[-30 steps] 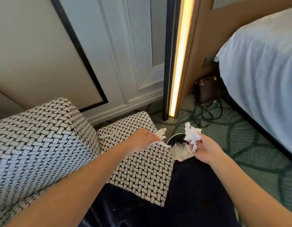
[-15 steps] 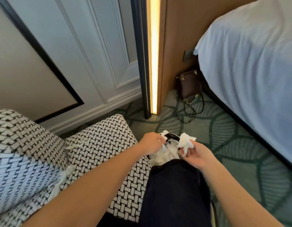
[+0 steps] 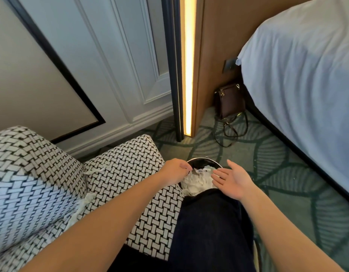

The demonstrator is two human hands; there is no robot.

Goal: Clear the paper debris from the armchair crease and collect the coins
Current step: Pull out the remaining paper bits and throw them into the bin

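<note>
Two big pieces of furniture frame your view: a bed (image 3: 307, 85) with a white sheet on the right, and a black-and-white woven-pattern armchair (image 3: 120, 173) on the left. Green leaf-patterned carpet (image 3: 277, 183) runs between them, and a pale panelled wall (image 3: 111, 65) stands behind the armchair. Your dark trouser leg (image 3: 209, 232) fills the bottom centre, lying along the edge of the armchair seat and hiding the near side of the bin.

A lit vertical light strip (image 3: 189, 65) runs down a wooden panel to the carpet. A brown handbag (image 3: 230, 101) stands on the floor just beside the bed, its strap looped on the carpet.

A round black waste bin (image 3: 201, 160) sits on the carpet just beside the armchair seat, holding a paper heap (image 3: 197, 183) of white scraps.

Your left hand (image 3: 173, 170) is at the bin's left rim with its fingers curled down onto the heap. Whether they pinch any paper cannot be told.

Your right hand (image 3: 234, 181) is over the bin's right side, palm turned up and inward, fingers straight and released, holding nothing.

White paper shreds (image 3: 79, 211) lie wedged in the armchair crease between the seat and the cushion on the left. A smaller tuft (image 3: 97, 170) sits farther up the same crease.
</note>
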